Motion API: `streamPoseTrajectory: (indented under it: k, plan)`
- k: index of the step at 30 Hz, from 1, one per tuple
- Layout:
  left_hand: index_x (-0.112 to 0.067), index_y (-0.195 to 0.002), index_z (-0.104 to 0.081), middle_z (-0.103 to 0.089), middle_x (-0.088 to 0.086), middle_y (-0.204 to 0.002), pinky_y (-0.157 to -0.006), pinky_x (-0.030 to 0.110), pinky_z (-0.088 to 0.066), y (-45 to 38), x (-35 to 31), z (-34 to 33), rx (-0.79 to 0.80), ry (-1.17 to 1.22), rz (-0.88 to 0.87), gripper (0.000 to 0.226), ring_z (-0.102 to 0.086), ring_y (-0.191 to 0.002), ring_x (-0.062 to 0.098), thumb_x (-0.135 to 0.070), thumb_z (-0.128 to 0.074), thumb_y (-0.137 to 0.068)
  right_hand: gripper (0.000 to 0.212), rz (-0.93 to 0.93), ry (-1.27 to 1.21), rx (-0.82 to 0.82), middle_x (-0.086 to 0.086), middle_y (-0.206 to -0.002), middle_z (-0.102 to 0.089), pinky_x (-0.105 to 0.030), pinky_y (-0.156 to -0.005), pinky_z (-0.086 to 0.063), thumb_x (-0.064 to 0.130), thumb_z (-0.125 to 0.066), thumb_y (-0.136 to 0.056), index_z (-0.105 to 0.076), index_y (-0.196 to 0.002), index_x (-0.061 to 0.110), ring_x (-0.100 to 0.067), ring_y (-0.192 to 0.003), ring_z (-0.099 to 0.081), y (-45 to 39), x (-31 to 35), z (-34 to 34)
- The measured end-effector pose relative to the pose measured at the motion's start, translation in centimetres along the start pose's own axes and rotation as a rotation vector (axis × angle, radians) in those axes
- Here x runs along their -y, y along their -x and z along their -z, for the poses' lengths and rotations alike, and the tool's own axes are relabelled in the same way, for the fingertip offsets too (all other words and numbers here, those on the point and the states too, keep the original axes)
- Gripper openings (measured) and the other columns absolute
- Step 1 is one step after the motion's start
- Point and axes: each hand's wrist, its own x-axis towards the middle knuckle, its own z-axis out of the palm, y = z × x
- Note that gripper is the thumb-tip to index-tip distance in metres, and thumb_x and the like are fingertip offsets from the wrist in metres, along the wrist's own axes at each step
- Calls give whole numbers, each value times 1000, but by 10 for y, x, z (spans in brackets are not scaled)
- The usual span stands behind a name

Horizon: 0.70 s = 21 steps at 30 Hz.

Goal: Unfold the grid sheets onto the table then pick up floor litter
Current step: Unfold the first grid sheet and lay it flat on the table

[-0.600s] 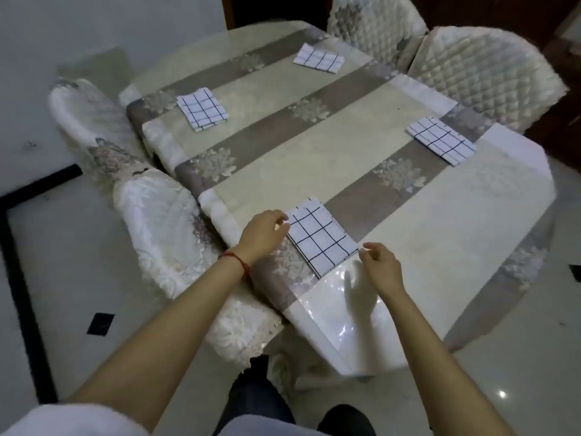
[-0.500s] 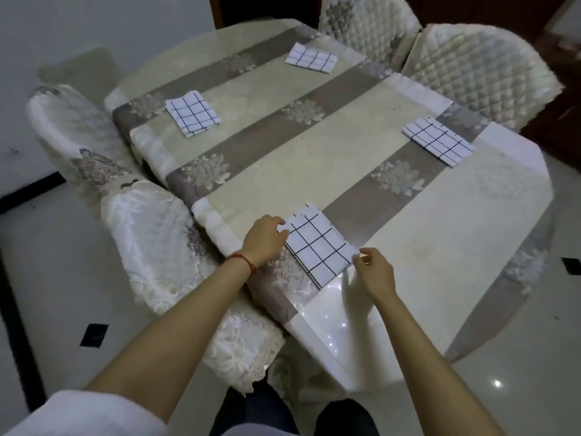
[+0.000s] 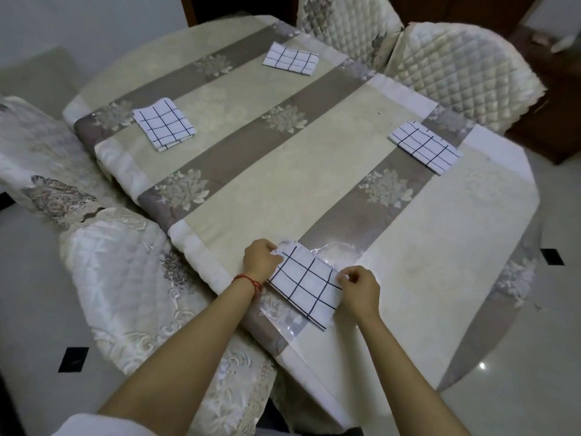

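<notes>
A folded white sheet with a black grid (image 3: 306, 283) lies at the near edge of the table (image 3: 283, 171). My left hand (image 3: 260, 259) pinches its far left corner. My right hand (image 3: 358, 287) pinches its right corner, fingers curled on the cloth edge. Three more folded grid sheets lie on the table: one at the left (image 3: 164, 123), one at the far side (image 3: 290, 58), one at the right (image 3: 424, 146).
The table carries a beige and taupe striped cloth under a clear cover. Padded chairs stand at the left (image 3: 125, 278) and at the far right (image 3: 465, 73). The pale tiled floor (image 3: 31, 294) has small black insets.
The view has moved closer over the table. Both hands have closed in on the near sheet's corners and now pinch them; the far left corner is slightly raised.
</notes>
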Motion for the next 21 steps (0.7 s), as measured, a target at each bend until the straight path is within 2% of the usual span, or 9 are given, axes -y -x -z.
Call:
streamPoseTrajectory:
  k: [1,3,6,8,11,14,16,18,21]
  plan:
    - [-9,-77,-63,-62,14,-81,-63,26,-37,0,0,3,-1,51,20,5,-56,-79,25,-9,-68,-75,14,27,-15,-4,1,-73,-58,-7,-53,-38,3,-56,-79,-61,-71,13,-9,-66,-51,-1,2,3]
    - [-12,-54,-52,-51,6,-60,-55,25,-34,0,3,7,2,165,47,26,-48,-63,20,-10,-70,-73,14,31,-77,-5,4,-74,-58,-3,-56,-38,4,-57,-80,-59,-70,15,-5,-69,-52,0,4,10]
    - [-15,-51,-52,-52,8,-61,-66,32,-42,8,6,14,7,280,6,24,-50,-66,22,-19,-71,-66,13,55,-204,-14,3,-75,-59,-17,-66,-45,6,-58,-82,-58,-73,16,-10,-70,-55,3,8,21]
    - [-13,-69,-59,-58,11,-75,-72,37,-46,18,1,19,14,267,-23,16,-54,-74,23,-24,-71,-67,14,145,-237,-23,4,-74,-60,-9,-63,-43,4,-59,-81,-59,-74,15,0,-66,-55,7,15,28]
    - [-13,-116,-55,-57,11,-117,-95,34,-41,32,-12,25,-89,38,-210,41,-51,-108,24,-20,-68,-78,21,274,-227,28,13,-67,-61,-6,-62,-41,4,-61,-81,-59,-71,23,1,-63,-54,14,32,42]
    - [-17,-128,-49,-50,2,-134,-106,30,-32,55,-42,29,-11,-72,-498,50,-41,-125,18,-25,-65,-82,33,434,-114,127,19,-63,-62,-12,-64,-42,4,-62,-81,-57,-66,33,-3,-65,-55,21,52,56]
    - [-19,-121,-57,-59,0,-126,-104,28,-37,69,-62,28,105,-52,-596,46,-49,-118,13,-30,-68,-78,35,537,-39,160,14,-62,-62,-12,-64,-43,4,-63,-81,-56,-67,35,-1,-67,-57,28,67,66]
    - [-22,-110,-65,-68,-2,-109,-95,31,-44,78,-75,25,138,-75,-685,39,-58,-103,11,-37,-70,-74,32,598,-22,183,12,-67,-62,-15,-64,-45,6,-65,-81,-56,-69,34,-2,-68,-58,35,79,75]
    - [-9,-82,-71,-66,13,-72,-66,33,-41,88,-88,23,150,-18,-700,24,-53,-67,15,-32,-70,-75,26,573,-141,204,6,-63,-66,-20,-69,-50,10,-67,-80,-60,-83,35,-4,-69,-63,45,87,88]
